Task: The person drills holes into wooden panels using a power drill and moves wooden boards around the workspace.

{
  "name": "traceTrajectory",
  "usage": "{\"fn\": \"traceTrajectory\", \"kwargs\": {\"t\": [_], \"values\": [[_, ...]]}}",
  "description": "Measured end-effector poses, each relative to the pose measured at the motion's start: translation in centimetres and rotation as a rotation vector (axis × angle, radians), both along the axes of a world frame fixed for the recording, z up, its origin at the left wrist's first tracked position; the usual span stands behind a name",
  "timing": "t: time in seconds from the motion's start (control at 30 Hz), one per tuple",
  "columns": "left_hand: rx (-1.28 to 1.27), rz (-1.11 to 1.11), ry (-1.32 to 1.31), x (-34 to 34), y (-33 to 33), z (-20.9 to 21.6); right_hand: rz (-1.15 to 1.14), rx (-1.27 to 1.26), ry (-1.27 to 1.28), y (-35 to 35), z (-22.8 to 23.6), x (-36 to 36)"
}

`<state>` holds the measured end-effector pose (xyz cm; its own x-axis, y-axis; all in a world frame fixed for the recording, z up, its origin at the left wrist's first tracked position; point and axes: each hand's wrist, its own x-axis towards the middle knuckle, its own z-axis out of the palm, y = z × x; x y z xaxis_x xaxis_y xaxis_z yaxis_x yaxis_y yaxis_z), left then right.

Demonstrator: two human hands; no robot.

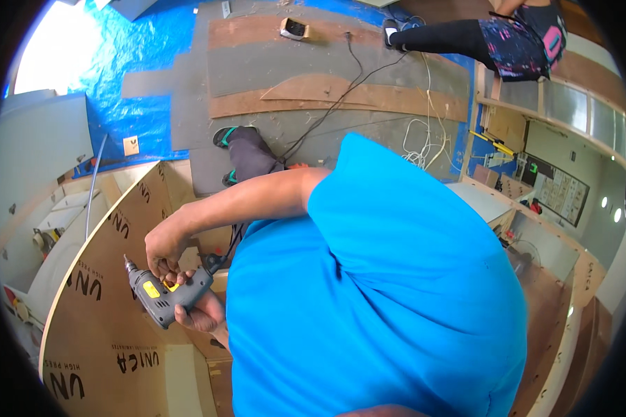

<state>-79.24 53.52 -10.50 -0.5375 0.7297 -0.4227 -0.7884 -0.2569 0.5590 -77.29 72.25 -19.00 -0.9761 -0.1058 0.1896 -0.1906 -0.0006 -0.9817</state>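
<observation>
A grey corded power drill (161, 295) with yellow parts lies across both my hands, its chuck toward the upper left. My right hand (168, 251) reaches over from above, fingers curled at the handle beside the yellow trigger. From below, my left hand (203, 314) cups the drill's handle and body, thumb against its side. The left forearm is mostly hidden under my blue shirt. Behind the drill stands a curved plywood panel (94, 306) with dark printing. The drill's cord leaves the end of the handle and passes beside my shirt.
Wooden framing (195, 375) stands below my hands. Thin boards (341, 97) and dark cables cover part of the floor ahead, with a small open box (295, 28) on them. Blue sheeting (146, 48) lies at the upper left. Another person (508, 42) is at the upper right near a wooden frame.
</observation>
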Motion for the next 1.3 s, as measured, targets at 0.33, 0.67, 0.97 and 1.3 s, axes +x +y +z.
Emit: {"fn": "traceTrajectory", "kwargs": {"t": [0.33,0.67,0.97,1.3], "values": [[0.051,-0.230,-0.112,0.5,0.8,-0.6,-0.340,0.272,-0.201,1.2,-4.1,7.9],[-0.068,-0.524,-0.452,-1.6,12.4,-2.0,-0.444,-0.092,-0.981,3.5,-19.8,28.7],[-0.642,-0.887,0.160,-3.2,25.2,-6.7,-0.988,-0.469,-1.037,4.8,-14.2,33.8],[-0.430,-1.788,0.708,3.6,32.7,-8.8,-1.561,-0.016,-1.258,-10.5,-14.2,28.3]]}}
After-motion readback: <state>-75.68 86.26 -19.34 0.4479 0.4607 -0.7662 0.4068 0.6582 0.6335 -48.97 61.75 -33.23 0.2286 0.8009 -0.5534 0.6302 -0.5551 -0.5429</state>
